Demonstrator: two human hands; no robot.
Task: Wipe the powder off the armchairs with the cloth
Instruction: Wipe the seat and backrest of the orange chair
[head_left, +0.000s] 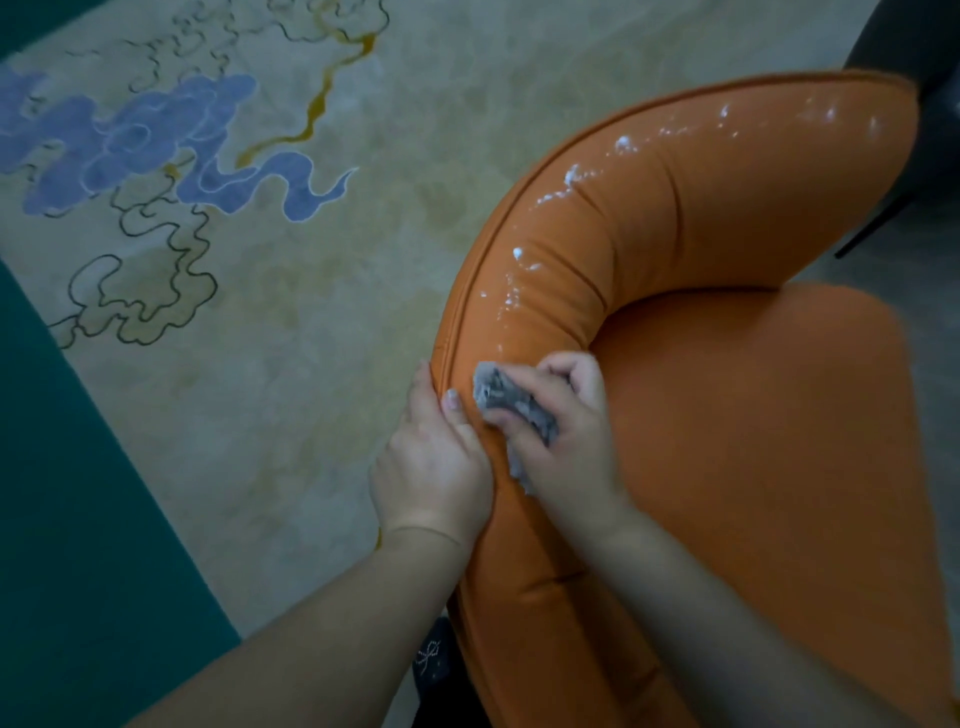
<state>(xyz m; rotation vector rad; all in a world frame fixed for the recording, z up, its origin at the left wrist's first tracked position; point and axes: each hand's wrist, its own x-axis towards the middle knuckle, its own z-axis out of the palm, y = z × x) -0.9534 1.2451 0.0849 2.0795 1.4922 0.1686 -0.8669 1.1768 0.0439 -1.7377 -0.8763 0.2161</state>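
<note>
1. On the curved padded rim of the orange armchair (691, 218), near its lower end, my right hand (566, 431) has its fingers curled round a bunched grey cloth (511, 402) and presses it onto the leather.
2. My left hand (431, 462) grips the outer edge of the rim just beside the cloth, thumb on top and fingers wrapped round the far side, so the padding holds firm under the wipe.
3. White powder (571, 174) lies in flecks and small clumps along the top of the rim, from just above the cloth up round the bend to the far end, so most of the job looks undone.
4. I judge it best to drag the cloth in one direction along the curve, gathering powder into its folds and not scattering it onto the seat (753, 415) or the rug (260, 291).
5. Creases across the padding could trap powder, so I should press into each.
6. Turning the cloth to a fresh face once it is loaded should prevent smears.
</note>
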